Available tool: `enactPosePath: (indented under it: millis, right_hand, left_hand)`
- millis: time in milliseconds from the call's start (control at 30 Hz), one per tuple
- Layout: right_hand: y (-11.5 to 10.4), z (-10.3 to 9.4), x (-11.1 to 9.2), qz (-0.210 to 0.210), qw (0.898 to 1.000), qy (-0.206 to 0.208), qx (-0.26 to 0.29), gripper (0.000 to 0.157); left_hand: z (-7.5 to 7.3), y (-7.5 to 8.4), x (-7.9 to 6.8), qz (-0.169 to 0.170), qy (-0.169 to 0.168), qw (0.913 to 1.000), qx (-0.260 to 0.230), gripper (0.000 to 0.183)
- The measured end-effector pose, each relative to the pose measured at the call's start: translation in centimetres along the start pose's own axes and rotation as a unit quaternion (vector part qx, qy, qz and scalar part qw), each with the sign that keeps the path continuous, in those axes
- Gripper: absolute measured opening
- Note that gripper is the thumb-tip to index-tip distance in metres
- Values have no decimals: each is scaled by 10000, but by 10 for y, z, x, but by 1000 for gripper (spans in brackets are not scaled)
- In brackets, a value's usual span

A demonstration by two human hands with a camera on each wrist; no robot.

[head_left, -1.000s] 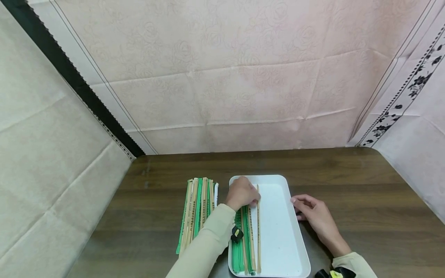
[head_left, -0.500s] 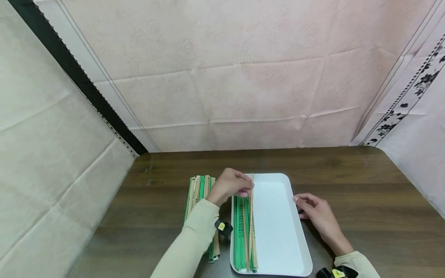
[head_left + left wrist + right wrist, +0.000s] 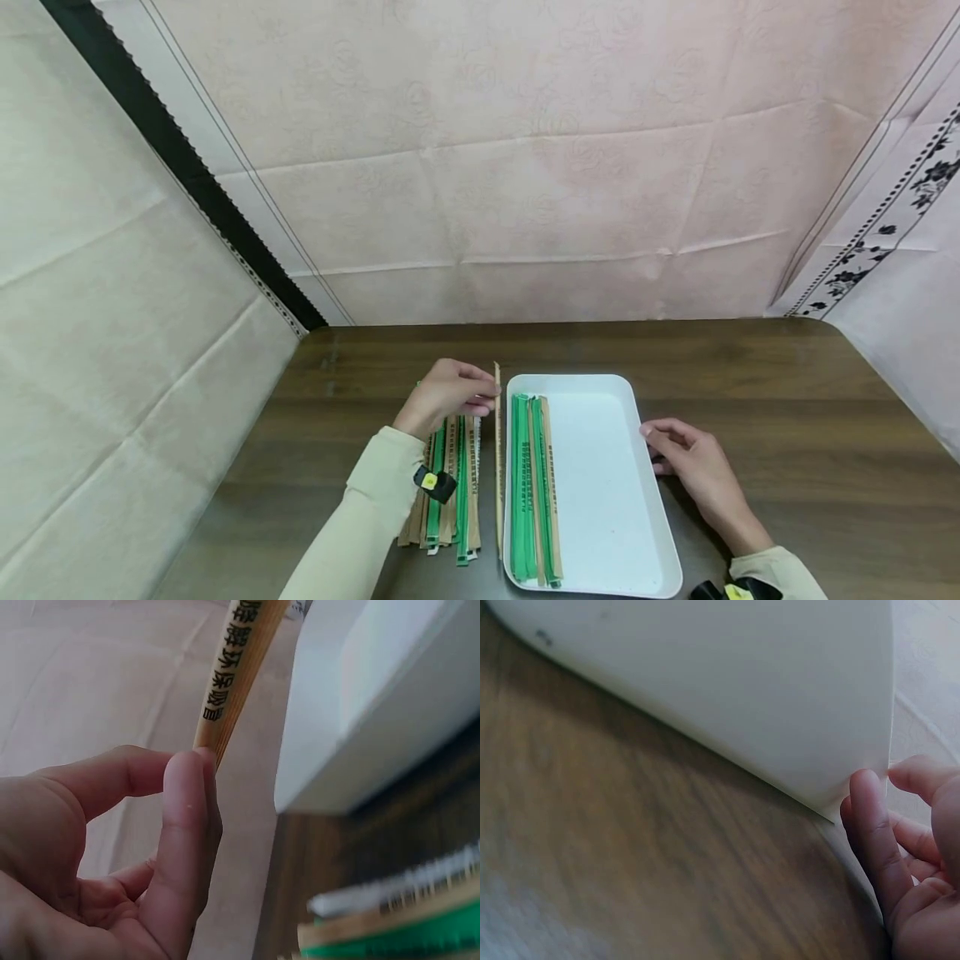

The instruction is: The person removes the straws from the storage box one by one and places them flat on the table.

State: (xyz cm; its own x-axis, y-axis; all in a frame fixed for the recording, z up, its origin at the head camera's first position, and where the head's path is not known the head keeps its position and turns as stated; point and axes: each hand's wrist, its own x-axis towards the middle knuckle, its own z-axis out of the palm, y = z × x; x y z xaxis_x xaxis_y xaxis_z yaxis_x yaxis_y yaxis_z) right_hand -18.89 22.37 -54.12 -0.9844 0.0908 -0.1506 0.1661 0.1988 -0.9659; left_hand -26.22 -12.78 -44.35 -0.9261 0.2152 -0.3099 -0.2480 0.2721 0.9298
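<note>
My left hand [image 3: 450,393] pinches the upper part of a straw in a brown paper wrapper [image 3: 498,483], held lengthwise just outside the tray's left rim. Printed characters show on this wrapper in the left wrist view, between thumb and index fingertips. Green and brown wrapped straws [image 3: 525,492] lie side by side along the left of the white tray [image 3: 607,492]. Partly under my left forearm, a pile of wrapped straws [image 3: 453,492] rests on the table. My right hand [image 3: 693,467] pinches the tray's right rim, thumb against the outer wall in the right wrist view.
The dark wooden table [image 3: 375,358] ends at a back edge against a pale patterned cloth [image 3: 525,208]. More cloth hangs at both sides. A narrow strip of table separates the straw pile from the tray.
My left hand has moved left with the brown-wrapped straw, from over the tray to outside its left rim. The straws inside the tray show more fully. The right hand stays at the rim.
</note>
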Motion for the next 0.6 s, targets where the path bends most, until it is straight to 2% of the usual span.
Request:
enactPosePath:
  millis: [100,267,433,600]
  right_hand:
    - [-1,0,-1,7,10000,-14,-4,43]
    - [-2,0,-1,64,9999,-26,-131,45]
    - [-3,-1,-1,83,9998,-44,-193,47]
    - [-3,-1,-1,80,9998,-43,-154,47]
  left_hand:
    - [-9,-8,0,-70,188,9998,83,17]
    - [-18,-20,1,8,483,9985,250,15]
    - [-18,-32,4,26,923,9939,599,13]
    - [-12,-41,5,159,1327,9834,1224,7]
